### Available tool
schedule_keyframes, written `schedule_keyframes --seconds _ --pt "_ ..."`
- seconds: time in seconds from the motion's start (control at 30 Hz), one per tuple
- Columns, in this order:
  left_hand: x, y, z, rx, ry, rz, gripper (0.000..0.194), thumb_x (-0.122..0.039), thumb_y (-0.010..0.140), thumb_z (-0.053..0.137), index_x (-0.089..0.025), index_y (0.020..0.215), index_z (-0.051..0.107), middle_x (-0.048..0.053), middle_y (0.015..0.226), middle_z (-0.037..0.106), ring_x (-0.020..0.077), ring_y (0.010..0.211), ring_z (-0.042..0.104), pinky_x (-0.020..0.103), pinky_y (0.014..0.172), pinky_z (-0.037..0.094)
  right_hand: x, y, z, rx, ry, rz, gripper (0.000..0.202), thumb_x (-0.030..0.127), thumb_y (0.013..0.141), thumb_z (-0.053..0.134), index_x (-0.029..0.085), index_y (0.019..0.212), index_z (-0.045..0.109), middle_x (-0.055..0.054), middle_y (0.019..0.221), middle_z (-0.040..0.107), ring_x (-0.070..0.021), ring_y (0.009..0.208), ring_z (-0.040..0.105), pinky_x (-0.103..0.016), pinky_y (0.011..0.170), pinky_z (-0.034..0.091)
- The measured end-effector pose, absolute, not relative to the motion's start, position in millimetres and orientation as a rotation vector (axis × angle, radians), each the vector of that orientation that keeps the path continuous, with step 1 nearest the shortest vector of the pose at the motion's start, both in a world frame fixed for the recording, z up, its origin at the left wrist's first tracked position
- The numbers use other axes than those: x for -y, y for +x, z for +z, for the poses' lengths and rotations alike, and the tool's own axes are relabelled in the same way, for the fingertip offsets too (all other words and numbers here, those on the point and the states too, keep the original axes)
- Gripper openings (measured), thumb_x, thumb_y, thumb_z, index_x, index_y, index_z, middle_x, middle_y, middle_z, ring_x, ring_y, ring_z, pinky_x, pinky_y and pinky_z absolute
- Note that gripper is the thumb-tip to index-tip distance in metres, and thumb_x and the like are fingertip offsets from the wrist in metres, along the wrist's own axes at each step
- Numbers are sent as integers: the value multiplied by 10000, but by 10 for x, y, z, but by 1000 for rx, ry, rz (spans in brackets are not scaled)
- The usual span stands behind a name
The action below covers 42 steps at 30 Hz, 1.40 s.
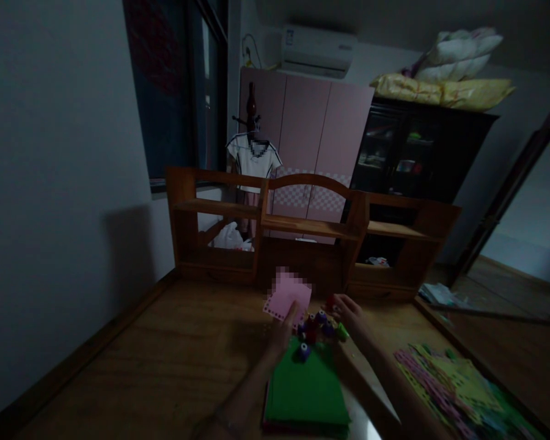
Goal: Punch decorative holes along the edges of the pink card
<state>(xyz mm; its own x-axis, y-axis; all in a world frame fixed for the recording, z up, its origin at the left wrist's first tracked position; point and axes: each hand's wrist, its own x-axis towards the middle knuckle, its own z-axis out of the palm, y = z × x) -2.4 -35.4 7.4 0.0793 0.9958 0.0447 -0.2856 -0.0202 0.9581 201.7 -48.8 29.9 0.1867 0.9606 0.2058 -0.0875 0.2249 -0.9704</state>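
My left hand (285,327) holds a pink sheet (289,294) with small holes along its edge, raised above the wooden surface. To its right, my right hand (348,308) is closed in a pinch on a small red piece (332,302). Between the hands lies a cluster of small purple and red pieces (312,324), with a light green piece (341,332) at its right side. A purple piece with a white top (304,351) rests on a stack of green sheets (308,391) nearer to me.
Punched sheets in pink, yellow and green (453,379) lie in a pile at the right edge. A low wooden shelf (311,229) stands across the back of the wooden surface (187,342). The wall (73,183) is at the left.
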Motion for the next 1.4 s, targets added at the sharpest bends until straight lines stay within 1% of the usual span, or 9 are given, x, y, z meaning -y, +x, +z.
schedule_keyframes --seconds 0.1,0.3,0.43,0.53,0.87,1.07,1.23,1.33,1.4 --pt "352 31 22 -930 1111 1286 518 -549 744 607 -187 1112 646 115 1126 659 240 1150 549 357 1074 309 587 2145 160 964 -1018 1023 300 494 731 681 233 874 647 -50 886 643 -178 701 616 -269 587 468" --pt "285 10 27 -980 1051 1303 467 -497 724 656 -156 1044 673 119 1097 673 248 1163 541 375 1053 340 668 2099 183 890 -875 1165 381 446 750 685 257 1070 605 -68 1060 621 -197 888 615 -283 707 496" --pt "310 18 88 -1006 950 1263 433 -469 724 667 -159 1026 680 103 1112 671 251 1124 570 375 1024 380 694 1897 109 838 -914 1322 447 366 634 800 237 1011 597 -64 953 659 -209 784 644 -323 670 512" --pt "331 39 99 -974 925 1226 407 -439 731 671 -155 1023 684 103 1104 674 256 1099 585 387 1007 402 723 1761 35 810 -922 1319 372 366 647 789 202 933 615 -75 881 676 -195 697 646 -331 664 513" --pt "351 85 40 -888 998 1231 392 -400 753 656 -143 1049 670 110 1127 663 255 1091 588 376 991 426 800 1751 98 1026 -911 1295 367 277 664 777 212 987 617 -66 978 678 -227 867 637 -361 801 486" --pt "350 98 54 -964 1058 1213 327 -301 709 703 -165 1006 688 83 1148 656 260 1143 554 371 1033 389 685 1788 0 919 -914 1370 308 459 765 663 173 871 622 -91 883 683 -193 694 634 -304 634 489" --pt "348 86 48 -964 1104 1183 331 -308 725 691 -168 1025 678 75 1197 629 231 1152 552 348 1052 374 636 1831 4 842 -997 1504 433 588 749 610 156 749 622 -54 637 621 -136 481 525 -214 391 313" --pt "365 77 52 -957 1136 1166 382 -348 740 679 -162 1073 659 79 1184 637 230 1141 562 354 1051 377 649 1843 4 866 -988 1518 429 590 734 633 161 739 608 -8 547 552 -86 382 399 -202 358 205" --pt "375 72 60 -969 1161 1183 411 -368 737 682 -158 1089 652 83 1159 651 236 1131 569 363 1053 375 674 1835 10 945 -940 1466 372 533 748 655 165 777 617 0 575 559 -71 389 372 -204 372 204"
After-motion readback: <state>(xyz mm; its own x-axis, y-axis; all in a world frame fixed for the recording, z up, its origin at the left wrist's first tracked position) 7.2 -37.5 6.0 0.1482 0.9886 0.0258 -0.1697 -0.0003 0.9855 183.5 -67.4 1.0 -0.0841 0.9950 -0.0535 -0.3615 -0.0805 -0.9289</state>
